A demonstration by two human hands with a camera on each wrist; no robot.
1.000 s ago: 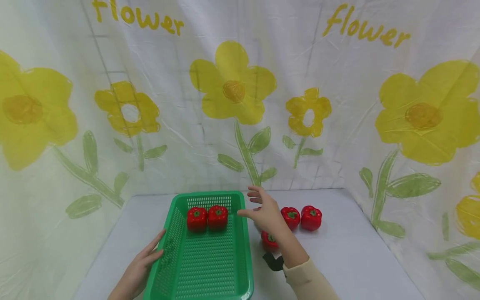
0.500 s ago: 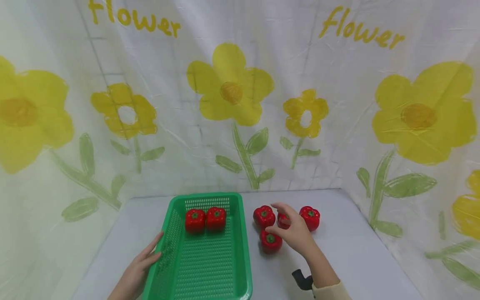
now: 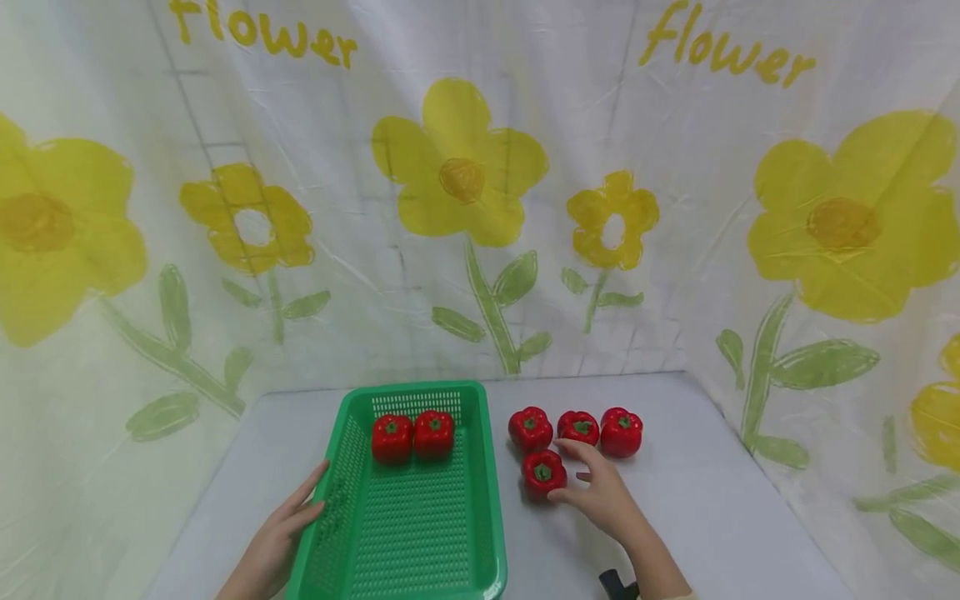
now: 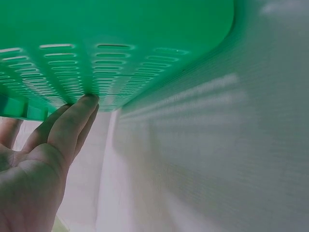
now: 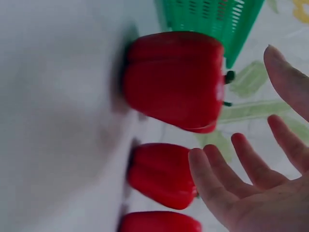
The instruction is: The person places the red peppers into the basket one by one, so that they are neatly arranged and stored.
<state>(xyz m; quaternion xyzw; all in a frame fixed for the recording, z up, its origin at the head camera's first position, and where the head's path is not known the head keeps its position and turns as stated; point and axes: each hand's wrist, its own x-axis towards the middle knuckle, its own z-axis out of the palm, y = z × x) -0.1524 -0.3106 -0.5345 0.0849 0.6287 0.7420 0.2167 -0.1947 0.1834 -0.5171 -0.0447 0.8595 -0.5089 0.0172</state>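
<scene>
My left hand [image 3: 279, 533] lies along the left side of a green plastic basket [image 3: 495, 500]; in the left wrist view, its straight fingers [image 4: 72, 123] touch the slotted outer wall. Inside, at the far end, sit two red bell peppers [image 3: 392, 439]. Right of the basket my right hand [image 3: 600, 496] is spread, thumb apart from fingers, beside the nearest red bell pepper [image 3: 543, 475]. The right wrist view has this bell pepper [image 5: 174, 79] standing on the table, stem toward the palm, with space between it and the fingers [image 5: 251, 159].
Behind the nearest pepper stand three more red bell peppers, at left [image 3: 530, 429], middle [image 3: 578, 427] and right [image 3: 622, 432]. A white table [image 3: 720, 500] carries everything. A curtain [image 3: 360, 250] painted with yellow flowers closes off the back and sides.
My right hand has moved from beside the basket's right rim rightward and toward me, down to the nearest pepper. The left hand has stayed at the basket.
</scene>
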